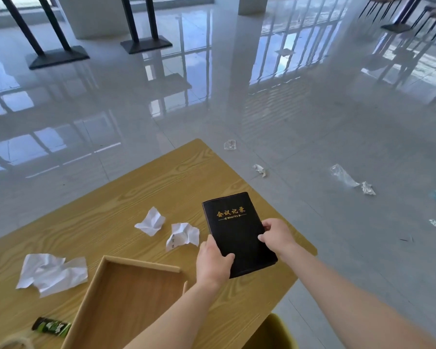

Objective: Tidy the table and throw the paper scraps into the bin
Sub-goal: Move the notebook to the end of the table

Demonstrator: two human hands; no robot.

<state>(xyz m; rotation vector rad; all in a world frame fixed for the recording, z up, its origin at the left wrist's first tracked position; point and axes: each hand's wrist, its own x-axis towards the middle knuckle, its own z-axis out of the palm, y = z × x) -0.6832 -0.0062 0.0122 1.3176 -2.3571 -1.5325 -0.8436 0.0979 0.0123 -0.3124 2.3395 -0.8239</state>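
Both hands, the left hand and the right hand, hold the black notebook near the worktop's right edge; three paper scraps lie close by.

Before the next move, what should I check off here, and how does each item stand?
1. Grip on black notebook by left hand and right hand: ok.
2. Free room in wooden tray: ok.
3. Paper off the wooden table: not ok; large crumpled sheet, paper ball and second paper ball lie on it.
4. Bin located: cannot tell, none in view.
5. Floor litter picked up: not ok.
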